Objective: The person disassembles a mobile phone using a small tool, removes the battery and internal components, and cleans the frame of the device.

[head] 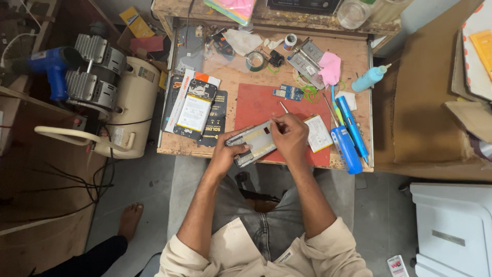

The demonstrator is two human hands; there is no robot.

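Leftmost, a blue drill (51, 69) lies beside a cream compressor (128, 102) on the floor, next to a small wooden table (225, 77). Near the table's left edge an opened phone (193, 110) lies back-up with its pale battery showing, resting on dark cards. Further right, the left hand (225, 151) grips the lower left end of a second phone (254, 142), fingers curled round its edge and thumb on top, holding it tilted just above the near edge of the table and the red mat (261, 105). The right hand (291, 136) is closed over the phone's right end, fingertips pinched on a thin metal tool (283, 107) whose far end sticks up and away over the mat; whether its tip touches the phone cannot be told. A small blue circuit board (288, 93) sits on the mat beyond the hands, and a roll of tape (254, 60) lies further back. Just right of the right hand a white battery (319, 133) lies on the mat. Beyond it, two blue screwdrivers (347, 134) lie side by side near the table's right edge, with a pink cloth (329, 66) and a pale blue squeeze bottle (370, 78) behind them.
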